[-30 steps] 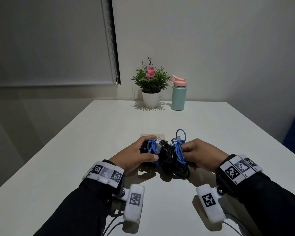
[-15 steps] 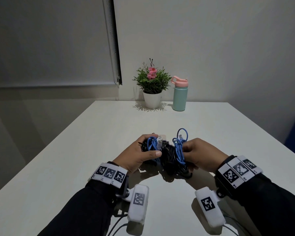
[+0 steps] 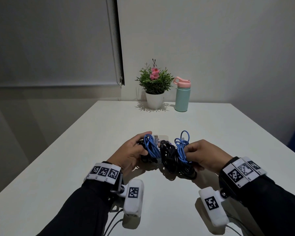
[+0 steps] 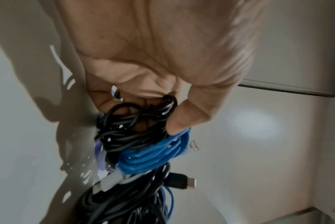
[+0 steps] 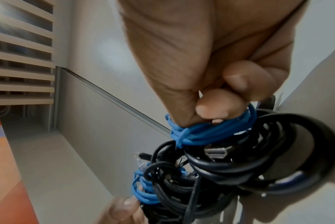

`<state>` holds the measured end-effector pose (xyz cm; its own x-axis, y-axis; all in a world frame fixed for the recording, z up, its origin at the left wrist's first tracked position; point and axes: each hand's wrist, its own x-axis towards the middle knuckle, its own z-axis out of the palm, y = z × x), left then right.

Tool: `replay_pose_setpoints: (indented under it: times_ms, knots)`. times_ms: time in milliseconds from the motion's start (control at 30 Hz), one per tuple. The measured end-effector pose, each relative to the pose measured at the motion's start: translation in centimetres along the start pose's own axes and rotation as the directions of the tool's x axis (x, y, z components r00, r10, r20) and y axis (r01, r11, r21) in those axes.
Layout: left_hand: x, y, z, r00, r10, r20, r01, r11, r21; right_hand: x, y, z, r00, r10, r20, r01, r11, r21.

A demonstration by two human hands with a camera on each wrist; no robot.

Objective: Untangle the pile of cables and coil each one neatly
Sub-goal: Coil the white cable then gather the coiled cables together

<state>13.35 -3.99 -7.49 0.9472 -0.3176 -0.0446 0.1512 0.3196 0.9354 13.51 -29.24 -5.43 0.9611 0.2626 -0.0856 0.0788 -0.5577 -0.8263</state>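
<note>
Head view: a person sits at a white table (image 3: 95,150) with both forearms in dark sleeves reaching forward. Between the two hands, near the middle of the table, is a tangled bundle of cables (image 3: 169,155): black cables (image 3: 167,155) knotted together with a blue cable (image 3: 152,147).

The left hand (image 3: 131,150) grips the left end of the bundle. Its fingers curl over the far side and its thumb presses on the near side, over blue and black loops. In the left wrist view, the thumb (image 4: 183,119) pins black strands against the curled fingers, with a bunch of blue loops (image 4: 153,156) just below it. A black plug with a metal tip (image 4: 181,181) sticks out to the right of the tangle.

The right hand (image 3: 206,155) holds the right end of the bundle, its fingers closed around a second bunch of blue loops. In the right wrist view, the fingertips (image 5: 216,109) pinch those blue strands (image 5: 206,133), and thick black loops (image 5: 258,159) hang beneath them. A flat metal connector (image 5: 214,151) shows among the black loops.

The lowest black loops appear to touch the tabletop.

At the far edge of the table stand a potted plant with pink flowers (image 3: 154,86) and, just to its right, a mint-green bottle with a pink lid (image 3: 182,94).
</note>
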Motion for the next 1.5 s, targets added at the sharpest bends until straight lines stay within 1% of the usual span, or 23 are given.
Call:
replay_pose_setpoints:
  times_ms: [67,167,233,300,400,533,633,767,933,1000,1100,1200,1333,1500]
  knots:
    - [0.0,0.2,-0.6,1.000,0.008,-0.011,-0.008,1.000,0.011,-0.1,0.0,0.0,1.000,-0.006,0.007,0.006,1.000,-0.004]
    - [-0.2,0.2,-0.7,0.999,-0.021,-0.024,0.022,1.000,0.019,-0.1,0.0,-0.1,1.000,-0.019,0.015,0.019,1.000,-0.013]
    - [-0.1,0.1,-0.6,0.998,-0.023,-0.058,0.025,0.999,0.037,-0.1,0.0,-0.1,0.999,-0.034,0.016,0.034,0.999,0.009]
    - [0.0,0.1,-0.3,0.997,0.001,-0.074,0.006,0.996,0.090,-0.1,0.1,0.0,0.998,-0.054,0.020,0.053,0.998,0.042]
    - [0.0,-0.1,-0.1,0.997,0.037,-0.065,-0.027,0.988,0.153,0.0,0.2,0.1,0.997,-0.069,0.036,0.067,0.995,0.070]
    - [0.2,0.1,-0.5,0.991,0.086,-0.108,-0.062,0.976,0.209,0.0,0.2,0.0,0.997,-0.070,0.042,0.068,0.997,0.039]
    - [0.2,0.3,-0.7,0.987,0.110,-0.120,-0.075,0.963,0.259,-0.1,0.1,0.0,0.998,-0.048,0.032,0.047,0.998,0.046]
    - [0.1,0.3,-0.8,0.983,0.103,-0.153,-0.060,0.963,0.261,-0.3,-0.1,-0.1,0.999,-0.035,0.026,0.033,0.998,0.049]
    - [0.3,0.4,-1.2,0.983,0.088,-0.162,-0.064,0.987,0.151,-0.2,-0.1,-0.1,0.999,-0.033,0.022,0.032,0.999,0.034]
    - [0.4,0.3,-1.4,0.977,0.106,-0.184,-0.077,0.984,0.158,-0.2,0.0,-0.2,0.999,-0.037,0.021,0.036,0.998,0.042]
    - [0.4,0.2,-1.6,0.970,0.138,-0.201,-0.094,0.973,0.211,-0.2,0.1,-0.2,0.999,-0.036,0.019,0.035,0.998,0.056]
    - [0.4,0.3,-1.5,0.970,0.149,-0.190,-0.094,0.957,0.275,-0.1,0.1,-0.3,0.999,-0.033,0.020,0.032,0.997,0.067]
    - [0.4,0.3,-1.3,0.966,0.168,-0.195,-0.097,0.939,0.329,0.0,0.2,-0.5,0.999,-0.048,0.024,0.047,0.999,0.016]
    - [0.7,0.0,-1.3,0.945,0.223,-0.239,-0.117,0.913,0.390,0.0,0.4,-0.9,0.999,-0.052,0.018,0.051,0.999,0.013]
